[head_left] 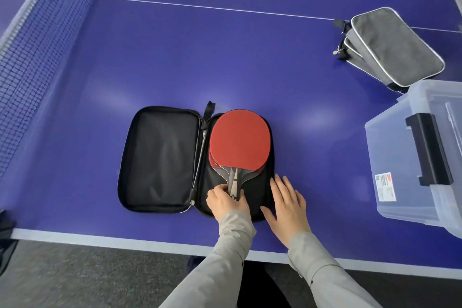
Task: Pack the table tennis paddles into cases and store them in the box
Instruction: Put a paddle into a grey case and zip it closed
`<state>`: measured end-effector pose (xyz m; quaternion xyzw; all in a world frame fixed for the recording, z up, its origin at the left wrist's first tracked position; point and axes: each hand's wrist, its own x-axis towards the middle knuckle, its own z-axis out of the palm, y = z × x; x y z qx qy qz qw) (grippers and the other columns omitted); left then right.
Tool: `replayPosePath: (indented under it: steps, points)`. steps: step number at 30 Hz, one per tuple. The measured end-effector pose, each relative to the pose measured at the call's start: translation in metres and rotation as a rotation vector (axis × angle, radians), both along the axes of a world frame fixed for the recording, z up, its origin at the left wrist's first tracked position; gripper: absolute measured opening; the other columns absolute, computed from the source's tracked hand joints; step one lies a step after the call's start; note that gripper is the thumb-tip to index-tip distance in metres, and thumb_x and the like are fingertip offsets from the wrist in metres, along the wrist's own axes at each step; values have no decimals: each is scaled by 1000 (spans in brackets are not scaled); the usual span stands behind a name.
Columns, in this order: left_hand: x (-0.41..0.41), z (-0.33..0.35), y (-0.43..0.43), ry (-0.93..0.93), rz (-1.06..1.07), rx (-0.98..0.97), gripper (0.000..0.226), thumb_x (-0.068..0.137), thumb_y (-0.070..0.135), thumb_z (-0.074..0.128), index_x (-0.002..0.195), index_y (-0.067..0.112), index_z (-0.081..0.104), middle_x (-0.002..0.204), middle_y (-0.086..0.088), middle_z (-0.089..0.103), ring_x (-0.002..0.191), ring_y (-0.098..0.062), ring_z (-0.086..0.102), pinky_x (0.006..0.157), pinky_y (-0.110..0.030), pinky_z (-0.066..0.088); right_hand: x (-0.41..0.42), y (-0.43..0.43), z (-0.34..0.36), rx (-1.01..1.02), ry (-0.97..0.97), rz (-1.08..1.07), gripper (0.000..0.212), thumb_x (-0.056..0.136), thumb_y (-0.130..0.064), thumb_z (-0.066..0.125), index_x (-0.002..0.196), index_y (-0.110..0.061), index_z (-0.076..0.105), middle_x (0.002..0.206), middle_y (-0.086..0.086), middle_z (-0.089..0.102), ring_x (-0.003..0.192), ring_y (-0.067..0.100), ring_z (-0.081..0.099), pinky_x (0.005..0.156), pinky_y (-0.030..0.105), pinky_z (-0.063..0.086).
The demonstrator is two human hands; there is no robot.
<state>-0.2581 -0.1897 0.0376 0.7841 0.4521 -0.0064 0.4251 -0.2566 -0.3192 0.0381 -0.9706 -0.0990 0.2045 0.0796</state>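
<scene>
Matt red rubber paddle (239, 137) lies in a black cloth case (160, 160); the box (410, 157) is translucent plastic.

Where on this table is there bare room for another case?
Widest bare patch: table beyond the black case, between net and grey cases. Narrower gap between black case and clear box. Crowded at the near edge: left hand grips the paddle, right hand lies flat.

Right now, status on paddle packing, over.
Left hand grips paddle handle. Right hand flat on black case edge. Paddle in right half, case open. Nothing on left flap.
</scene>
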Motion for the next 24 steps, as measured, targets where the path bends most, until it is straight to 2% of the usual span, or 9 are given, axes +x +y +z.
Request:
replayPosePath:
  steps: [5,8,12,14,16,18,20,22,24]
  points:
    - [-1,-2,-2,-17,32,0,36,74,13,75,103,0,57,105,-15,53,104,-30,45,86,-25,31,0,0,-1,-30,3,5,69,96,-48,36,151,-21,5,160,-7,-1,147,12,-8,117,36,9]
    - [0,-2,-1,23,5,-13,39,74,14,75,104,1,56,107,-15,52,106,-31,45,91,-33,35,0,1,-1,-29,13,0,69,96,-47,37,151,-21,5,160,-6,-1,147,13,-8,117,37,8]
    - [-7,11,13,14,-103,-31,55,69,37,78,112,9,55,113,-5,48,109,-22,41,97,-32,36,1,-2,1,-36,21,16,69,96,-50,34,151,-22,3,160,-7,-3,147,13,-9,117,35,9]
    - [-12,21,45,-50,-103,86,57,72,41,76,117,11,58,118,-7,49,113,-26,43,99,-38,33,2,-5,3,-33,29,37,69,96,-52,32,151,-23,2,160,-8,-4,147,12,-9,117,34,8]
    - [-18,27,95,-108,-2,261,54,76,36,74,120,8,58,123,-15,50,116,-33,43,97,-42,32,4,-7,4,-3,47,39,69,95,-53,32,151,-24,3,159,-9,-3,146,10,-9,117,33,7]
    - [-24,27,152,-33,148,349,57,79,35,71,125,6,54,130,-19,45,121,-38,39,99,-47,31,5,-8,5,13,59,39,70,95,-53,34,151,-25,4,159,-10,-2,146,10,-9,116,32,7]
    - [-34,23,197,123,233,328,60,82,38,67,130,5,49,134,-19,40,124,-39,34,103,-50,26,5,-8,6,11,71,39,72,94,-54,36,151,-25,3,159,-10,-3,146,10,-10,117,33,6]
    - [-41,17,222,222,202,258,55,83,40,65,126,7,53,135,-16,39,126,-37,31,107,-49,23,4,-6,6,12,85,32,74,93,-55,38,151,-25,2,159,-10,-4,146,10,-11,117,34,6]
    - [-48,12,230,214,101,192,44,83,35,66,117,7,60,131,-14,43,124,-35,35,107,-47,27,4,-5,7,16,88,24,75,93,-53,39,151,-24,2,159,-9,-5,146,11,-11,117,34,6]
